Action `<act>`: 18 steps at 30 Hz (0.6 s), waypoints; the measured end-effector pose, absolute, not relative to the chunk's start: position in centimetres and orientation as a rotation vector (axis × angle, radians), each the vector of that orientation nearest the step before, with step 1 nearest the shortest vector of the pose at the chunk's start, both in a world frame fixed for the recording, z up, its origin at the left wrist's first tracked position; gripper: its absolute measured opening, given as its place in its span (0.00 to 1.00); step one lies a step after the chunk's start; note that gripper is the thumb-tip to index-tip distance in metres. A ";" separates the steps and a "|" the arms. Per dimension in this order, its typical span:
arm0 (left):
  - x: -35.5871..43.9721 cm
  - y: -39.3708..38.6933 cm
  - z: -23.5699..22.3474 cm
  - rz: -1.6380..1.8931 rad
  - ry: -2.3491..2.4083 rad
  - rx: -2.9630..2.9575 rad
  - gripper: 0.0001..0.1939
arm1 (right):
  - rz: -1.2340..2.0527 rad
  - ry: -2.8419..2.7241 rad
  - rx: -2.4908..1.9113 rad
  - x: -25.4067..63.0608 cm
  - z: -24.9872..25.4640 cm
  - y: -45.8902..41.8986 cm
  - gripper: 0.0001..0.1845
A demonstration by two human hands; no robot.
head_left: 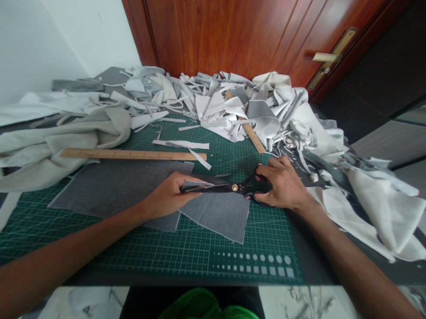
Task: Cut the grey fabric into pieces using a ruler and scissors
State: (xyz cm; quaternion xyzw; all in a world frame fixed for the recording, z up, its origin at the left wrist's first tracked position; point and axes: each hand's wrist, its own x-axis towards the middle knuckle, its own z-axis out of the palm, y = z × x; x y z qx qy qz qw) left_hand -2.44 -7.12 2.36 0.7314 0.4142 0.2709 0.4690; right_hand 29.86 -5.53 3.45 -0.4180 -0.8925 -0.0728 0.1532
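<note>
My right hand [279, 182] is closed around the handles of black scissors [235, 188], whose blades point left over the green cutting mat [266, 233]. Between the blades runs the upper edge of a small grey fabric piece [220, 214]. My left hand [177, 193] pinches that fabric near the blade tips; its fingertips are partly hidden by the blades. Larger grey fabric pieces [126, 183] lie flat on the mat, beneath and left of my left hand. A wooden ruler [138, 155] rests along their upper edge, with a thin white strip [199, 159] by its right end.
Piled white and grey fabric scraps [218, 114] line the back of the table, with a second wooden ruler [252, 133] partly buried. Bunched beige fabric [93, 134] lies at left, white fabric [392, 216] at right. Behind stands a wooden door [223, 31]. Scraps litter the floor [284, 306].
</note>
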 end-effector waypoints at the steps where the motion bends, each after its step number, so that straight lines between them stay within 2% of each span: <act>1: -2.5 -7.1 2.3 0.663 1.026 1.795 0.15 | -0.213 -2.558 -1.196 29.8 3.4 -5.5 0.15; 18: -2.2 -7.1 2.4 0.713 1.066 1.848 0.10 | -0.204 -2.546 -1.146 30.1 2.9 -5.3 0.13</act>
